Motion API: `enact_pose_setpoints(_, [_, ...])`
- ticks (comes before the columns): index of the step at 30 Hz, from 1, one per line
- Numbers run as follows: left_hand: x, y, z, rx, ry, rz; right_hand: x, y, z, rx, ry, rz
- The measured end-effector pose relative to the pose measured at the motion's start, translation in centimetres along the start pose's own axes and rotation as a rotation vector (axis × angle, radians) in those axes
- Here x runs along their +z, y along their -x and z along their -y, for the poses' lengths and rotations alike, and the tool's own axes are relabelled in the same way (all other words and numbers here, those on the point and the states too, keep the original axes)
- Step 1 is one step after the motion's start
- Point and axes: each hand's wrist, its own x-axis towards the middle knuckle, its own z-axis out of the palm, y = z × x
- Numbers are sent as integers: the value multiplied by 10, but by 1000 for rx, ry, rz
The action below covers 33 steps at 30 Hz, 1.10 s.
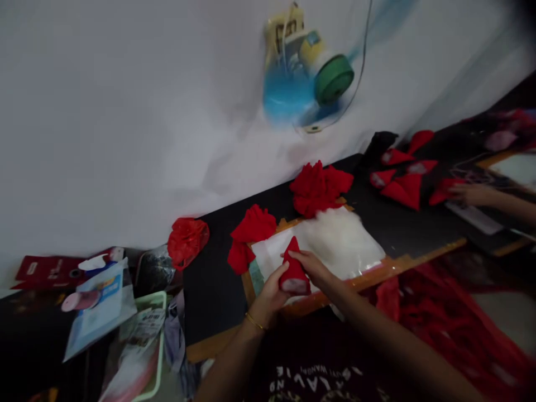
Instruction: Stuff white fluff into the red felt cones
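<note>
A red cone-shaped cloth piece [295, 274], its tip up and a pale patch at its wide end, is held over the table by both hands. My left hand [274, 288] wraps round its left side, with a gold bracelet on the wrist. My right hand [312, 266] has its fingers closed on the cone's upper right side. Behind them a heap of white stuffing [341, 237] lies on a white sheet [266, 254] with brown tape along its edges. Red cloth pieces [255, 224] and a larger red pile [316, 187] lie at the sheet's far side.
A red plastic bag [188, 240] sits at the black table's [209, 301] left corner. Left of it stands a pale green basket [161, 340]. At the right, another person's hand [473, 194] touches red cloth near several red cones [404, 190]. Red material [452, 318] lies below the table.
</note>
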Motion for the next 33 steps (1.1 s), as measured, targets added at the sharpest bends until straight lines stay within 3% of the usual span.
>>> enact_pose_setpoints(3, [3,0,0,-117,24,102,-12,-6,-3,5,42,-42])
enact_pose_setpoints(6, [8,-5,0,-135,36,72,-20,-5,-2,-55,84,-43])
enact_pose_setpoints(9, [17,-12,0,-82,115,-4,-30,8,-5,-339,183,-182])
enact_pose_setpoints(13, [31,-16,-4,-61,198,-96,-40,31,-15,-847,593,-256])
enact_pose_setpoints(15, [40,-15,-5,-54,229,-105,-40,35,-18,-956,781,-277])
enact_pose_setpoints(20, [60,-10,-7,31,327,-149,-30,26,-17,-1049,990,-369])
enact_pose_setpoints(24, [64,-11,-6,55,416,-182,-24,14,-17,-1084,1079,-418])
enact_pose_setpoints(30, [49,-18,-5,44,397,-174,-20,17,-21,-832,1017,-302])
enact_pose_setpoints(33, [34,-25,-6,22,282,-243,-25,24,-23,-820,937,-228])
